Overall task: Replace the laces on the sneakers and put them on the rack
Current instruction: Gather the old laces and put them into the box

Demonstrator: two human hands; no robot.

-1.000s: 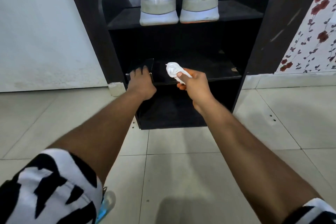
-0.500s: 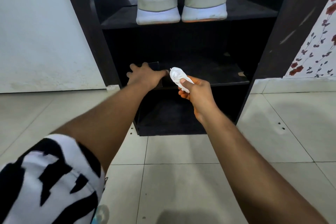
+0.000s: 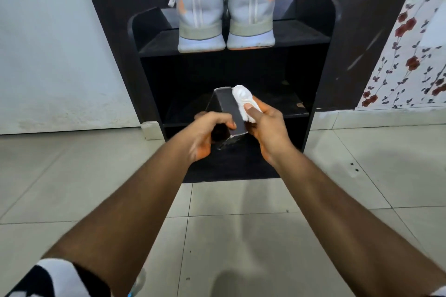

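— Holding what, out in front of the rack (image 3: 321,38)?

— Left hand (image 3: 209,133) gripping a small dark box (image 3: 229,113), fingers curled round its near left side, thumb on the near end. Box tilting, far end raised, one lighter face turned right.

— And on the right?

— Right hand (image 3: 266,128) pinching a bundle of white laces (image 3: 243,100), thumb pressing it against the curled fingers. Bundle touching the right face of the box, its rounded end poking up past the far corner.

— Both hands close together?

— Nearly touching, box between them, hovering just in front of the middle shelf (image 3: 277,106).

— Sneakers already up?

— Sitting side by side on the top shelf (image 3: 301,34), heels facing near. Left sneaker (image 3: 200,19) and right sneaker (image 3: 251,14) touching at the soles, pale grey with white stripes down the heel and orange patches on the outer sides. A white strip hanging at the left sneaker's collar; lace or tab, hard telling.

— Around the rack?

— Standing on a pale tiled floor (image 3: 241,236) against a dark panel. White wall (image 3: 48,55) on the left, floral wallpaper (image 3: 415,55) far right. Black-and-white sleeve (image 3: 55,279) showing at the near left corner.
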